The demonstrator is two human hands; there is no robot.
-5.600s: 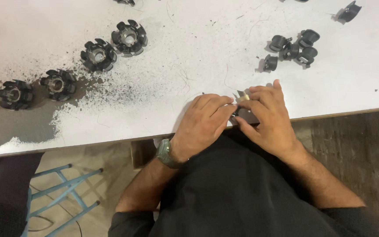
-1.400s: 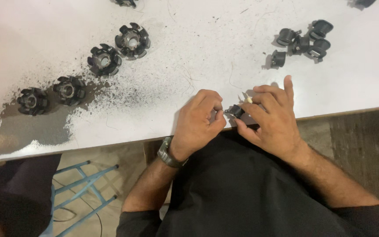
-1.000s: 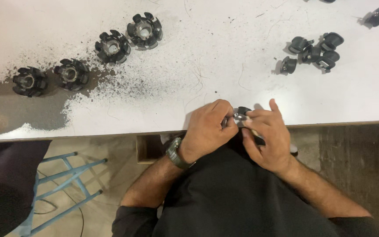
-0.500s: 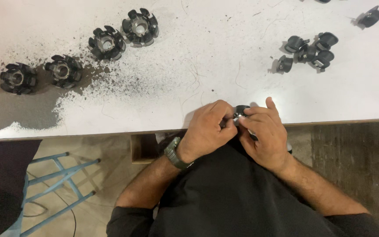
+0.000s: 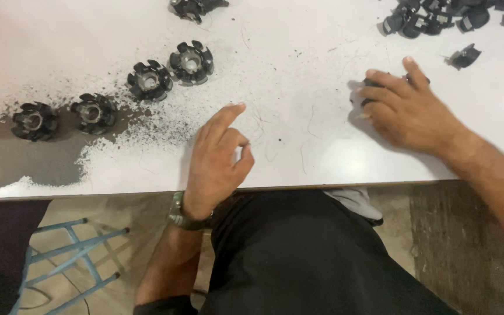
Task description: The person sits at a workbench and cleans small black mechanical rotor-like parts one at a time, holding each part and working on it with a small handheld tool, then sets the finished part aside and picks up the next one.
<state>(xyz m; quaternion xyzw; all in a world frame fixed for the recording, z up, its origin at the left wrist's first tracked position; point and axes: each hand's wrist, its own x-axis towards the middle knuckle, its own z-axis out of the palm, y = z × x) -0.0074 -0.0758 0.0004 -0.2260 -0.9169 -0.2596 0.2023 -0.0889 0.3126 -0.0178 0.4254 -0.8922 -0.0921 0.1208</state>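
Note:
My left hand (image 5: 220, 157) rests near the front edge of the white table (image 5: 298, 134). Its index finger points forward, the other fingers curl against the thumb, and nothing shows in it. A watch (image 5: 183, 213) is on that wrist. My right hand (image 5: 409, 111) reaches forward to the right, fingers laid over a small black part (image 5: 364, 87) on the table. Only the part's edges show, so any grip on it is hidden. Several more small black parts (image 5: 433, 14) are heaped at the far right, and one lies apart (image 5: 465, 56).
Several round black toothed pieces run in a diagonal row at the left (image 5: 34, 121) (image 5: 93, 112) (image 5: 149, 80) (image 5: 191, 60). Another lies at the top edge (image 5: 193, 7). Black dust and a worn grey patch (image 5: 18, 163) mark the table's left. A blue stool frame (image 5: 77, 251) stands below.
My hands were together at the table's edge, working a small part. They have separated: the right hand moved forward and right onto the loose black parts, and the left stays near the edge.

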